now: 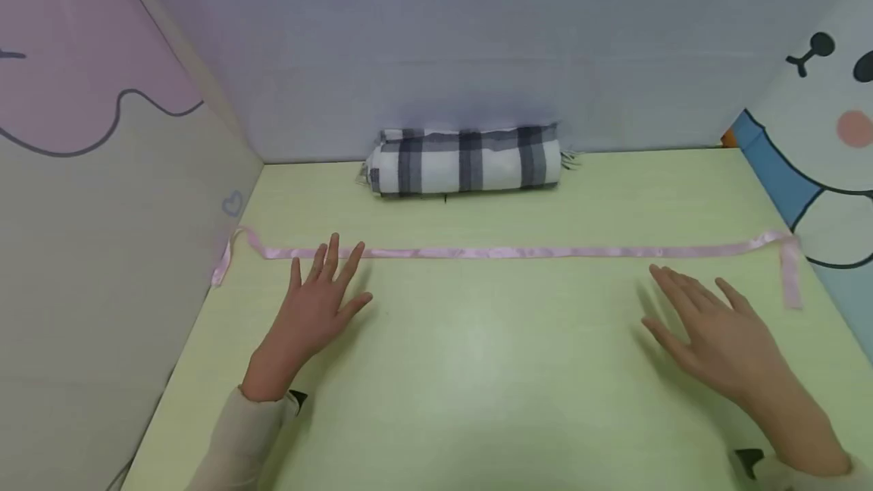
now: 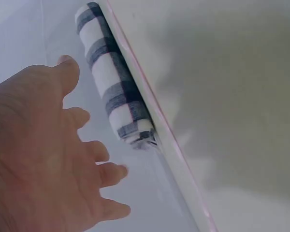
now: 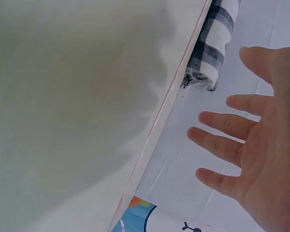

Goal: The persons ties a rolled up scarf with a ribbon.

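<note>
A pink satin ribbon runs nearly straight across the table, its left end curling at the table's left edge and its right end folded toward the front. Behind it lies a rolled checked scarf, white with dark grey stripes and fringed ends. My left hand is spread with its fingertips overlapping the ribbon's left part in the head view. On the other side my right hand is held with straight fingers, just in front of the ribbon's right part. Neither hand holds anything. Both wrist views show the fingers extended and apart.
The pale yellow-green table meets a plain grey-lilac backdrop behind the scarf. Side panels with cartoon drawings flank it, a pink and cream panel on the left and a white bear panel on the right.
</note>
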Demonstrator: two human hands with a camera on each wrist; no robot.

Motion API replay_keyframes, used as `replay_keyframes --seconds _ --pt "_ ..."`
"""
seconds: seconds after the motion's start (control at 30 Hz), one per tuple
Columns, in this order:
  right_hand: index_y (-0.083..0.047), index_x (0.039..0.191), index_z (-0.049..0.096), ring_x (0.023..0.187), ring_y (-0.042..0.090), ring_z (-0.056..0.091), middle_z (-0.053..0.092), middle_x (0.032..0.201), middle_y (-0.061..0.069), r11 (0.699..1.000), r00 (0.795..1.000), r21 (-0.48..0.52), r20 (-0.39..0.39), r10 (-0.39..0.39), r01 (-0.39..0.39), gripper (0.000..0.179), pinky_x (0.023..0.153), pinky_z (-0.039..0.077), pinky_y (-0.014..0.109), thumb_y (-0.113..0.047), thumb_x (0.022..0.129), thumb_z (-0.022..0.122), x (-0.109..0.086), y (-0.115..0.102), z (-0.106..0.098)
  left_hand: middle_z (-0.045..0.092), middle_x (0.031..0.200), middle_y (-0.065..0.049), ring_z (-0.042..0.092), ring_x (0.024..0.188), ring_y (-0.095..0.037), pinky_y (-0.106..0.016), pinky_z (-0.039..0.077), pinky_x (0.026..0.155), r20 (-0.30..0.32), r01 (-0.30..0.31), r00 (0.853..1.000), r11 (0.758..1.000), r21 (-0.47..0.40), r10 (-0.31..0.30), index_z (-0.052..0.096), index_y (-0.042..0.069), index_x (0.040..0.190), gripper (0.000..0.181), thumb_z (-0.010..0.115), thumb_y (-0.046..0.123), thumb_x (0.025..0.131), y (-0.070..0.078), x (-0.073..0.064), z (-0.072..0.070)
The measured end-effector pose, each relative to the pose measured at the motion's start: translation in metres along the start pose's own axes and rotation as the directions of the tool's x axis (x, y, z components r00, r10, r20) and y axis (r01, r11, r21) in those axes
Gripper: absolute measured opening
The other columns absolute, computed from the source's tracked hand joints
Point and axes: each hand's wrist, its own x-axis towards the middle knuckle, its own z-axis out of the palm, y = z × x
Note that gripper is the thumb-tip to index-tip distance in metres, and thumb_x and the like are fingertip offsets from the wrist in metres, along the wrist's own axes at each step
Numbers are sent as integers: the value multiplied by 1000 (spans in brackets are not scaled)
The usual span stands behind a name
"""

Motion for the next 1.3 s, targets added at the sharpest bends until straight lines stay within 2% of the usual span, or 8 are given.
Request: replay_keyframes --seconds 0.13,0.23,0.37,0.57,0.83,1.07,1.2,1.3 --pt "-11 154 48 118 44 67 70 130 24 999 999 0 -11 -37 37 76 111 37 68 -32 89 79 14 2 -1 34 168 -21 48 147 -42 -73 17 123 -76 -53 995 998 47 57 19 26 168 80 57 53 103 0 13 -7" --pt "-9 146 57 110 46 70 74 121 24 997 998 29 2 -68 68 62 100 44 67 -28 90 78 30 5 -1 49 160 -18 54 142 -41 -71 20 123 -110 -90 989 992 84 99 26 23 167 78 60 52 102 -1 26 -12" --pt "-8 139 64 106 47 71 74 121 23 989 994 102 17 -108 106 50 93 49 66 -23 93 76 56 9 -1 54 156 -17 55 141 -39 -70 23 123 -111 -128 983 983 133 143 31 20 165 75 62 48 103 -3 50 -17" --pt "-8 135 67 104 43 71 74 124 21 977 988 158 38 -150 142 45 91 52 64 -18 92 76 93 11 0 57 153 -16 56 140 -39 -69 28 121 -109 -174 976 974 147 191 36 18 162 70 62 43 103 -3 90 -15" --pt "-6 137 65 119 44 65 69 133 20 964 983 207 34 -180 169 42 97 49 64 -17 97 70 140 4 6 47 161 -16 43 148 -41 -66 29 121 -85 -161 981 977 140 174 38 18 161 67 62 43 103 -1 133 -13" --pt "-6 146 56 131 47 56 60 145 23 965 981 187 37 -192 182 50 98 45 69 -19 99 68 181 2 11 37 166 -19 33 154 -44 -66 32 120 -95 -190 973 964 187 210 37 17 162 70 62 47 103 2 163 -18" --pt "-4 149 52 136 48 51 55 151 23 960 974 172 11 -225 220 55 101 44 70 -20 99 68 202 2 15 30 169 -21 27 157 -46 -67 30 121 -89 -200 971 961 192 220 34 17 163 75 63 49 102 3 182 -20" --pt "-2 152 48 140 49 46 49 155 25 958 970 159 14 -244 238 60 106 42 70 -22 99 69 218 1 17 24 171 -21 22 158 -47 -68 28 121 -70 -219 969 956 195 236 25 20 166 83 63 52 101 5 198 -21"
